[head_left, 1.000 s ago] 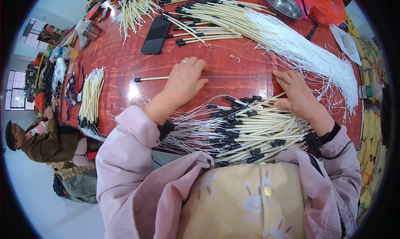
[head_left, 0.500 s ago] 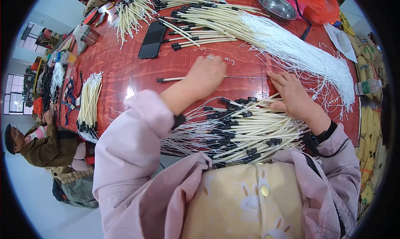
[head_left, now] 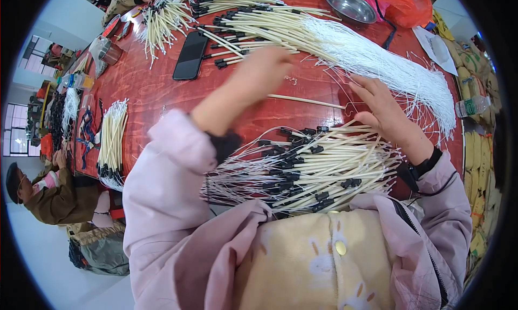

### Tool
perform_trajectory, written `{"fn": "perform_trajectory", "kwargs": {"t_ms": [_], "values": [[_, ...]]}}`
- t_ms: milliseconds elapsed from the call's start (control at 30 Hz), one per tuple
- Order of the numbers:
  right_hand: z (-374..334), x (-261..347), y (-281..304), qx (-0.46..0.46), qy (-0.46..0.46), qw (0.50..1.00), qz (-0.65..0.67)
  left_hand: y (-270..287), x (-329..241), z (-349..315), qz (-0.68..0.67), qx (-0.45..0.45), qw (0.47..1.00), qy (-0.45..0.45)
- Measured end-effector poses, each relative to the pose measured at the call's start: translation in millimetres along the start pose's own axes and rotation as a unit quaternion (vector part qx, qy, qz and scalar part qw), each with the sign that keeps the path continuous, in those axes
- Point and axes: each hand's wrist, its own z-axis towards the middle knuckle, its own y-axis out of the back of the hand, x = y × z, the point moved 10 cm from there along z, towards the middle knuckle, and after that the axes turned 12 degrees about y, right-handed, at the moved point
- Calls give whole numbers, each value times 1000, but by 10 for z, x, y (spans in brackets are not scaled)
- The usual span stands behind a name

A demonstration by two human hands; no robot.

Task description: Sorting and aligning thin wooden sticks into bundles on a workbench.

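My left hand [head_left: 263, 71] is smeared by motion above the red table, over the near edge of the far heap; its fingers cannot be made out. Between my hands a slim cream stick [head_left: 307, 100] lies on the table, its left end hidden behind my left forearm. A thin white thread curls at its right end, beside my right hand [head_left: 380, 109]. That hand is open, fingers apart, its heel by the near heap. The near heap holds many cream sticks [head_left: 345, 161] with black end pieces and white threads [head_left: 237, 175].
Across the table lie more cream sticks [head_left: 270, 26] with long white threads [head_left: 394, 75]. A black phone [head_left: 190, 56], a metal bowl [head_left: 350, 6], a red plastic bag [head_left: 407, 10] and a left-hand bundle [head_left: 112, 140] are around. A person [head_left: 48, 194] sits at left.
The cream stick has shifted right, toward my right hand. My left hand has moved up and away in a blur. My right fingers have spread and moved slightly.
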Motion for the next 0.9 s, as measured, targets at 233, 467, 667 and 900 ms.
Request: {"fn": "perform_trajectory", "kwargs": {"t_ms": [233,467,667,900], "values": [[328,146,-137,37,35,999,-5,74,828,-358,46,14,976,213],[583,62,-313,29,55,994,-88,210,691,-362,11,-38,989,145],[233,-237,352,-22,33,996,-77,1461,1071,-766,-65,-133,962,231],[-188,121,854,-39,20,999,6,2593,2277,-2398,-52,-262,895,357]]}}
